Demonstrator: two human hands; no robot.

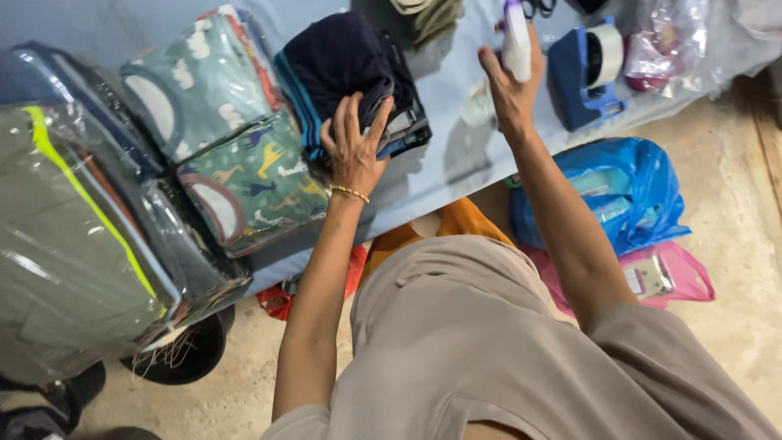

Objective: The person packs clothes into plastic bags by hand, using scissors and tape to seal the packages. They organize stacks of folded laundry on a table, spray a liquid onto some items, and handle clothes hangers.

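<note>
Pale blue cloth covers the surface; bare concrete floor below. Head view only.

Left hand rests on a folded stack of dark navy garments, fingers spread and curled over the stack's near edge, thumb tucked toward the striped blue side. Gold bracelet at the wrist.

Right hand is raised over the surface, fingers wrapped around a white spray bottle with a purple top; grip looks closed, though the bottle hides part of the hand.

Left of the navy stack: packaged printed garments, one with clouds, one green with animal shapes. Further left, clear-bagged grey fabric with a yellow-green stripe.

Far edge of the surface: blue tape dispenser just right of the bottle, scissors behind it, clear plastic bag at the corner.

Floor: blue plastic bag, pink bag beside it, black bucket under the surface edge.
</note>
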